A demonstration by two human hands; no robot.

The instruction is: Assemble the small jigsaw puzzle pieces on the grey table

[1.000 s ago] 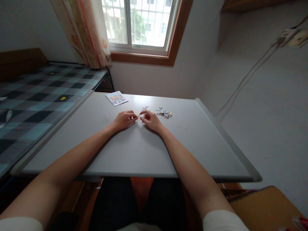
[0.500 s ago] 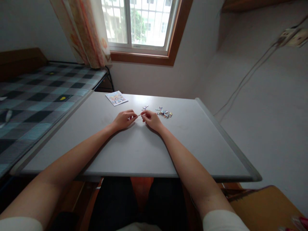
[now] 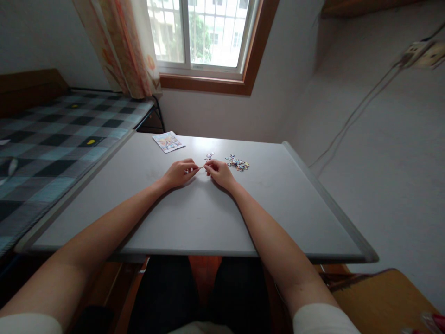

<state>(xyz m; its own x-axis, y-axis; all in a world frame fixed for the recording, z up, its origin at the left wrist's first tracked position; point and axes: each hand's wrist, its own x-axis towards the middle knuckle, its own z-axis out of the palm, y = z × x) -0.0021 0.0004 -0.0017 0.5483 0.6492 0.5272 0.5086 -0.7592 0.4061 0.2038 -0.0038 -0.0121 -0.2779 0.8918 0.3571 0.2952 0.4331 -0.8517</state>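
Note:
My left hand (image 3: 181,173) and my right hand (image 3: 219,173) meet over the middle of the white table (image 3: 201,218). Both pinch small jigsaw puzzle pieces (image 3: 201,167) between their fingertips; the pieces are too small to show whether they are joined. Just behind the right fingers lies a small group of loose puzzle pieces (image 3: 209,156). To the right of that hand is a larger pile of colourful puzzle pieces (image 3: 238,163). A card with a coloured picture (image 3: 168,142) lies flat near the table's far left corner.
A bed with a checked cover (image 3: 69,134) stands along the table's left side. Beyond the table are a curtain (image 3: 128,51) and a window. A cable (image 3: 347,121) hangs down the right wall from a socket strip (image 3: 424,54). A wooden seat (image 3: 385,301) stands at lower right.
My fingertips have shifted very slightly, and the pieces between them show a little more plainly. The piles and the card have not moved.

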